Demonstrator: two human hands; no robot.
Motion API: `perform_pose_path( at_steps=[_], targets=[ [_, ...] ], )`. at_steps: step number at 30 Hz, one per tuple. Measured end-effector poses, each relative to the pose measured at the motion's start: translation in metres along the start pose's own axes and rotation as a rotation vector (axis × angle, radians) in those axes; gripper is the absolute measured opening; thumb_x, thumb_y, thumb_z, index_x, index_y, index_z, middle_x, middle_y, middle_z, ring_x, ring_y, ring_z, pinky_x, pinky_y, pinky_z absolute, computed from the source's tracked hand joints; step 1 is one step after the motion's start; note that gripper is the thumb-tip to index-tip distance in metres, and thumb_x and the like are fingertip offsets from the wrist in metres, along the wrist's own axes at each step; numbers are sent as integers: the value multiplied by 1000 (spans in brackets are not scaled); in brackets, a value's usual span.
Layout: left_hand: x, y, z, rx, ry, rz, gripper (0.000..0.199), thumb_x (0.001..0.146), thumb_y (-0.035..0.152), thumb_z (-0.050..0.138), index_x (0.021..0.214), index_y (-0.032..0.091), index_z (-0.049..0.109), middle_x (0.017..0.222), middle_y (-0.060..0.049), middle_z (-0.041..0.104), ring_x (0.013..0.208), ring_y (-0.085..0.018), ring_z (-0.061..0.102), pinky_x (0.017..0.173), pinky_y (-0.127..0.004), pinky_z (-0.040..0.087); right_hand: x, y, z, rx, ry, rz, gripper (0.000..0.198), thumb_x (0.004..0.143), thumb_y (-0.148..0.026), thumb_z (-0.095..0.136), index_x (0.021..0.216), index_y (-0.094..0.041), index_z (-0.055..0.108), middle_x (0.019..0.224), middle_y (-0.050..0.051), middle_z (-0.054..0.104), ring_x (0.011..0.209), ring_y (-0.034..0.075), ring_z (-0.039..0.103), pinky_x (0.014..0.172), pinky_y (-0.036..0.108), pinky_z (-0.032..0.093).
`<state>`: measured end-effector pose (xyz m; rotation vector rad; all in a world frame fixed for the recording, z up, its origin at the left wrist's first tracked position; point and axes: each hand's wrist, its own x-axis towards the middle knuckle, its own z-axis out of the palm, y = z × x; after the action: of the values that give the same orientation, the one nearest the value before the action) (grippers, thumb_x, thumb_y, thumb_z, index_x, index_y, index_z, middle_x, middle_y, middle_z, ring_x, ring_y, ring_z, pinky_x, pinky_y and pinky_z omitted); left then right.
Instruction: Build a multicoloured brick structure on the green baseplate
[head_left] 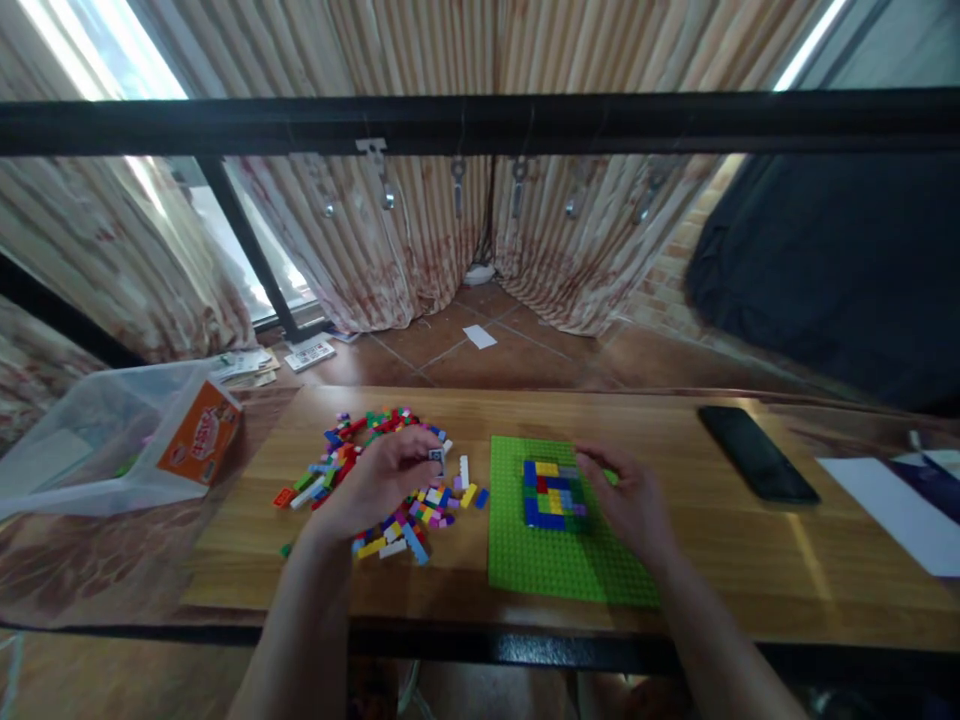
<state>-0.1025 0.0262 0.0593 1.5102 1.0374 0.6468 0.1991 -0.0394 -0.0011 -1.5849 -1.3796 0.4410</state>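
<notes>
Head view: left fingers (421,439) pinch grey brick (436,459) (boxy plastic).

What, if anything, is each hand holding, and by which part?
Left hand: a small pale brick, at its edges; exact grip unclear. Right hand, beside the build: cannot tell.

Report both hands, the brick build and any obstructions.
Left hand holding small brick near loose bricks. Right hand beside brick build on green baseplate, contact unclear. Phone lies apart, right of baseplate.
</notes>
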Motion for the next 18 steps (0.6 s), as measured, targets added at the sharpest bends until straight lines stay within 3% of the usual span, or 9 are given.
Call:
perform_pose_path(
  at_steps=[4, 7, 12, 18],
  targets=[
    [23, -7, 63, -209, -133, 41, 24, 75, 34, 68, 91, 18, 61, 80, -1, 64, 71, -13, 58, 67, -25, 47, -6, -7, 6, 96, -77, 38, 30, 87, -44, 57, 100, -21, 71, 98, 7, 74, 92, 22, 67, 85, 38, 54],
    [30, -16, 92, -360, -180, 27, 29, 73, 35, 72, 93, 16, 64, 82, -3, 66, 71, -13, 59, 67, -25, 45, -8, -14, 5, 127, -175, -4, 28, 87, -40, 58, 106, -22, 70, 102, 6, 72, 93, 20, 66, 84, 37, 53],
    [33, -20, 106, -521, -116, -108, 40, 67, 34, 78, 99, 15, 66, 82, -3, 67, 67, -12, 61, 67, -25, 45, -12, -25, 3, 161, -367, -121, 34, 83, -36, 66, 115, -25, 65, 111, 6, 68, 100, 20, 63, 90, 37, 50],
    [30, -17, 113, -686, -165, -170, 41, 63, 33, 82, 96, 14, 65, 79, -4, 68, 67, -12, 61, 68, -26, 47, -16, -32, 9, 167, -381, -104, 30, 84, -34, 66, 114, -27, 66, 108, 4, 67, 101, 19, 62, 88, 34, 49]
  ],
)
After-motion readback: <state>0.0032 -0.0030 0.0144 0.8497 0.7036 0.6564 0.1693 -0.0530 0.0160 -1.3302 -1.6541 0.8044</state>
